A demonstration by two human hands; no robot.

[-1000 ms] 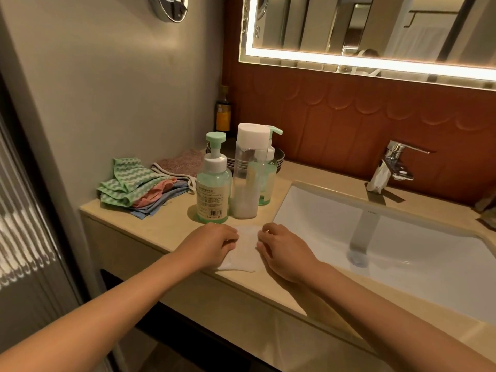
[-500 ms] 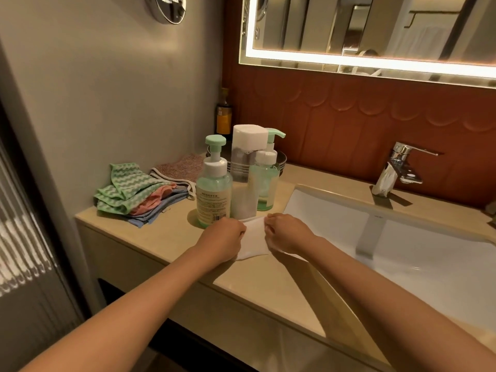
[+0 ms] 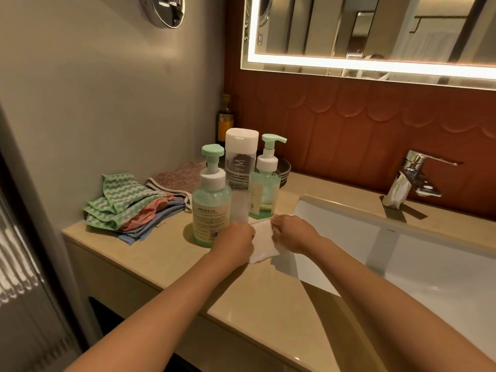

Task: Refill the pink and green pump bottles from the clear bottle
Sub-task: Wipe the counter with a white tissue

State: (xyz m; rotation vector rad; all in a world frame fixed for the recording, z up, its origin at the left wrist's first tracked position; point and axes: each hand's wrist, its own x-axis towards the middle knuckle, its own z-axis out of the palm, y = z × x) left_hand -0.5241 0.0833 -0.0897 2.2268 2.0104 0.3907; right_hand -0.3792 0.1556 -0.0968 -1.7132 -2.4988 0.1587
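Three bottles stand together on the beige counter [image 3: 171, 259]. The near left one is a green pump bottle [image 3: 211, 205] with a label. Behind it rises the tall clear bottle [image 3: 240, 173] with a white cap. A second green pump bottle [image 3: 265, 183] stands to its right. No pink bottle shows. A white folded tissue [image 3: 261, 241] lies in front of the bottles at the sink's corner. My left hand [image 3: 236, 241] pinches its left edge and my right hand [image 3: 291, 233] pinches its right edge.
Folded cloths [image 3: 134, 208] in green, pink and blue are piled at the left by the wall. The white sink basin [image 3: 402, 253] fills the right, with a chrome faucet [image 3: 413, 175] behind. Dark stacked bowls [image 3: 283, 170] and an amber bottle [image 3: 225, 122] stand at the back.
Both hands have slid the tissue away from the counter's front edge, up close to the bottles. The view has moved nearer to the counter.
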